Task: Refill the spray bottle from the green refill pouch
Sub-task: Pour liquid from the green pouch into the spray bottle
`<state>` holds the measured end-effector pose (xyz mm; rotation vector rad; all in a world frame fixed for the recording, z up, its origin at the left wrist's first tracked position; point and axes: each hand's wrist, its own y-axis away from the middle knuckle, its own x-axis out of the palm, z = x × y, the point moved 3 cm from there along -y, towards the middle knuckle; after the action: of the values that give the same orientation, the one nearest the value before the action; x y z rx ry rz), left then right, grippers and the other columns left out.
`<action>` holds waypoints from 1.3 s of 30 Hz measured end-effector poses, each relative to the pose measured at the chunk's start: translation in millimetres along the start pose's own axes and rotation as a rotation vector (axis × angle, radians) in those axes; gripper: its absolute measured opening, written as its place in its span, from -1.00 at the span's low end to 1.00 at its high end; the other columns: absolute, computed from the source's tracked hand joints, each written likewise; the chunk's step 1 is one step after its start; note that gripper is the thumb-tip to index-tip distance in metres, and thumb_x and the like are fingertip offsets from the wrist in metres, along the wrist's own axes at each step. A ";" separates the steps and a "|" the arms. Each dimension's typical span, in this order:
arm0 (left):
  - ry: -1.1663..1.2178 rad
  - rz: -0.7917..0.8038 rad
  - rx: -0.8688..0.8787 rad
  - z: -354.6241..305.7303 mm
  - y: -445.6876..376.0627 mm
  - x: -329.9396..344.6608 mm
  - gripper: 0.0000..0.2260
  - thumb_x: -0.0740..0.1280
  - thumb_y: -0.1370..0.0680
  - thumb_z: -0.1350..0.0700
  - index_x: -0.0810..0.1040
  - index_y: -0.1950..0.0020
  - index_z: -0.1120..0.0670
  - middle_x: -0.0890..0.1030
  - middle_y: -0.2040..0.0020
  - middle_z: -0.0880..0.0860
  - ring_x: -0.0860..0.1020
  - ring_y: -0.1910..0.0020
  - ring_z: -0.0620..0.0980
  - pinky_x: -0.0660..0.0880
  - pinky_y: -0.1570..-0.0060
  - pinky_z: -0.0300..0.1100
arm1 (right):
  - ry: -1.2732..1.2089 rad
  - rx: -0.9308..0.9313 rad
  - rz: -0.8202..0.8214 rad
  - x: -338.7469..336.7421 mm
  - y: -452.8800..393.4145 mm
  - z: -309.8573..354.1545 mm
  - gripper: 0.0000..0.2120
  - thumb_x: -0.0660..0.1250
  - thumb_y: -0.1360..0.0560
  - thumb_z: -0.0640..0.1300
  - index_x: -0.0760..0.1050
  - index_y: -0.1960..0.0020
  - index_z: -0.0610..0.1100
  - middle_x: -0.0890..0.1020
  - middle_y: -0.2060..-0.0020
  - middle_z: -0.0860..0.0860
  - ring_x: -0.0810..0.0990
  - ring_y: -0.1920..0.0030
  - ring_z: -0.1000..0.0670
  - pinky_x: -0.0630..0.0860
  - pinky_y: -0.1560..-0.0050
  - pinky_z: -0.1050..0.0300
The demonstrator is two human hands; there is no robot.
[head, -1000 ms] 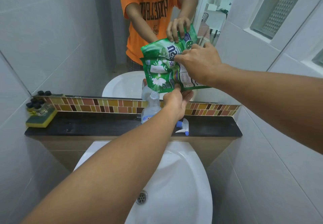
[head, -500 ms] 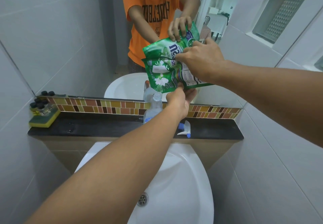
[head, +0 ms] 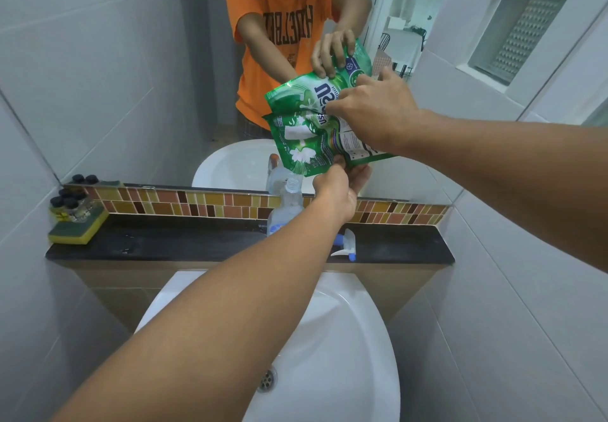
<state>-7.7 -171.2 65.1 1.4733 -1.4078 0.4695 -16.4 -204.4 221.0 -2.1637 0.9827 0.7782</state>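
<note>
A green refill pouch [head: 309,143] hangs tilted above the shelf, its lower corner pointing down at the open neck of a clear spray bottle [head: 288,206]. My right hand [head: 375,115] grips the pouch's upper part. My left hand [head: 339,188] pinches the pouch's bottom edge, just right of the bottle's neck. The bottle stands upright on the black shelf [head: 184,245], its lower part hidden behind my left forearm. Its white and blue spray head [head: 345,245] lies on the shelf to the right. I cannot tell if liquid flows.
A mirror [head: 131,59] behind the shelf reflects the pouch, my arms and an orange shirt. A yellow-green sponge [head: 77,229] carrying small dark-capped bottles [head: 70,202] sits at the shelf's left end. The white sink [head: 329,355] lies below, with tiled walls on both sides.
Both hands keep the same hold on the pouch over the bottle. The pouch has dropped slightly closer to the bottle's neck; the view has shifted a little.
</note>
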 end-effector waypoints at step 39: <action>0.028 0.017 -0.004 2.4 -4.1 -0.5 -0.88 0.25 -0.67 0.22 0.55 -0.10 0.23 0.70 0.23 0.21 0.69 0.28 0.11 0.68 0.20 0.01 | 0.061 -0.051 0.041 5.2 -7.0 4.2 -0.76 0.33 -0.62 -0.06 0.51 -0.27 0.10 0.65 -0.04 0.05 0.54 -0.06 -0.12 0.32 -0.02 -0.06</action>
<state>-4.9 -173.8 62.0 1.4472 -1.3991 0.4959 -9.0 -199.8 216.7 -2.2285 1.0518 0.7685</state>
